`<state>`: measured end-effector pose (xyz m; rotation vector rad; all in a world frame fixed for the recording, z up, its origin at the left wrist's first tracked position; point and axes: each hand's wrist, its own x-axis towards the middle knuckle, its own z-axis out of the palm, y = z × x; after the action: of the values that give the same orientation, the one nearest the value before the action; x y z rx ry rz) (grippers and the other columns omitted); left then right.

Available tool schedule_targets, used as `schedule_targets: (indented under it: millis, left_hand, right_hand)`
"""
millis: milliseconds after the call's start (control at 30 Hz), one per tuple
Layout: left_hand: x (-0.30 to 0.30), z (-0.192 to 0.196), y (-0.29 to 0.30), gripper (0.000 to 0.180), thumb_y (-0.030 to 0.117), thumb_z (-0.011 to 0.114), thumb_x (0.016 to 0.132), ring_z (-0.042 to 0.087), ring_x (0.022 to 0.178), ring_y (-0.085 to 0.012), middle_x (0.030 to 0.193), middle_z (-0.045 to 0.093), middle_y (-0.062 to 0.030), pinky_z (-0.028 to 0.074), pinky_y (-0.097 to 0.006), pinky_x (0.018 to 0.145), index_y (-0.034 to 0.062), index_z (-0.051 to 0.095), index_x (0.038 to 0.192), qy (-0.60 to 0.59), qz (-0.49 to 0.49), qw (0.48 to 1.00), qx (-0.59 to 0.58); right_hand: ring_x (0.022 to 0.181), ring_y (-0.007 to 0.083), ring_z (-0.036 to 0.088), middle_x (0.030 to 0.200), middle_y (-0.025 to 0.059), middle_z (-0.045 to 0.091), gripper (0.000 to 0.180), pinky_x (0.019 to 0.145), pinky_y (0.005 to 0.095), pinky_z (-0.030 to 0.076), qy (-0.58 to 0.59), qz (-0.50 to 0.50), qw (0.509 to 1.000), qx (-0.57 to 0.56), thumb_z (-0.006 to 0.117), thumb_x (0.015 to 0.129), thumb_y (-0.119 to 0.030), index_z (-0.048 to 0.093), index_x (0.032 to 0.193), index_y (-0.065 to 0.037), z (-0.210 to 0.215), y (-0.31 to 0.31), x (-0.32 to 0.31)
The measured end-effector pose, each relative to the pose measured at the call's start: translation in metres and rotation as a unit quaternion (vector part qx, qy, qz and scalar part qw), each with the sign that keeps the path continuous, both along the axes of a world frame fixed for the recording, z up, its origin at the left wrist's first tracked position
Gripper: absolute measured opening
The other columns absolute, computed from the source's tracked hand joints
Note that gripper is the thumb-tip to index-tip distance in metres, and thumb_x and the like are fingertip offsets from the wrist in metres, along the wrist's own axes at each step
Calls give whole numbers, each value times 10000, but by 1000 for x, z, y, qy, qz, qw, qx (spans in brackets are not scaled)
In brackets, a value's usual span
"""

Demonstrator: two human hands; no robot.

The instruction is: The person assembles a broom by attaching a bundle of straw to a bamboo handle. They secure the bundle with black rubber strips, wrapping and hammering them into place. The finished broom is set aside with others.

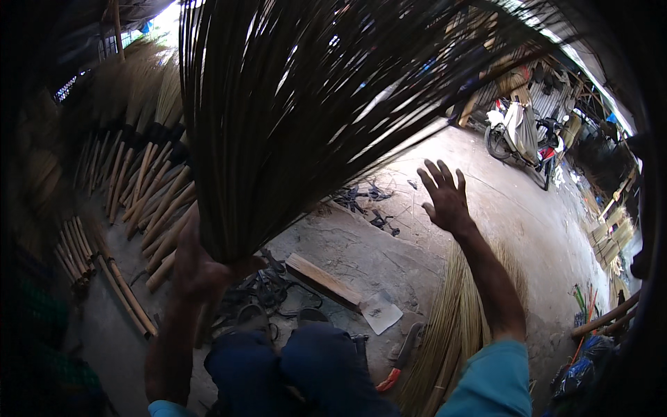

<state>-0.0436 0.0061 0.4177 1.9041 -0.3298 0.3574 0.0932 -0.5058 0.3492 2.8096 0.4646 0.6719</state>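
The left hand (201, 271) is gripping the narrow base of the bundle (271, 125), thumb pointing right; shadow is hiding how tightly its fingers are wrapping. The right hand (448, 201) is holding nothing, its fingers standing spread, well apart from the stalks. The bundle is standing in the air above the left hand, fanning wide across the top of the view.

It is probably weighing little for its bulk, springy along the stems and easily snapped at the fine tips. Smooth stalks could be slipping past one another in a slack hold, so the gathered base is looking like the best place to grasp.

Below, a wooden block (323, 281) and dark straps (267, 292) are lying on the dusty, hard floor (347, 240). A knife (408, 347) is resting beside loose grass (451, 313). Farther out, brooms (169, 217) are lying stacked at left, sticks (132, 295) near them, and a motorbike (521, 142) is standing in the brighter far right.
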Motion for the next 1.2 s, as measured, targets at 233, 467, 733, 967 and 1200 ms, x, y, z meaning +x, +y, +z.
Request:
schedule_targets:
  millis: [233, 467, 733, 967, 1200]
  left_hand:
    - [14, -57, -15, 927, 138, 1032, 653, 747, 1209, -264, 1317, 753, -150, 613, -421, 1062, -9, 593, 1456, 79, -49, 994, -62]
    - [32, -151, -25, 988, 212, 1021, 726, 771, 1197, -302, 1325, 767, -206, 600, -420, 1086, 11, 543, 1567, 194, -139, 971, -2]
    - [44, -287, -43, 914, 403, 944, 740, 751, 1179, -445, 1271, 780, -226, 585, -544, 987, 113, 594, 1533, 192, -52, 957, 211]
    - [48, -383, -19, 912, 360, 929, 812, 657, 1340, -457, 1423, 692, -262, 530, -533, 1087, 55, 514, 1564, 267, -7, 930, 252]
    - [47, -411, -17, 695, 448, 902, 818, 734, 1147, -482, 1193, 759, -248, 567, -566, 964, 51, 562, 1276, 300, 9, 920, 253]
  right_hand:
    - [1576, 404, 440, 1707, 182, 469, 778, 1295, 590, 339, 153, -17, 981, 118, 843, 913, -255, 545, 1624, -153, -180, 17, -130]
    - [1458, 483, 551, 1626, 259, 534, 626, 1206, 560, 489, 406, -10, 873, 271, 832, 913, -259, 648, 1483, -76, -325, 39, -304]
    - [1388, 501, 595, 1518, 310, 612, 530, 1196, 541, 491, 453, -68, 814, 358, 739, 1002, -269, 655, 1448, 4, -371, 55, -365]
    - [1252, 515, 676, 1347, 327, 697, 476, 1106, 522, 531, 459, 1, 766, 451, 693, 1006, -225, 666, 1409, 25, -368, 102, -317]
    - [1168, 466, 727, 1273, 264, 742, 359, 1028, 479, 568, 437, 19, 783, 443, 692, 1034, -157, 701, 1368, -23, -324, 184, -227]
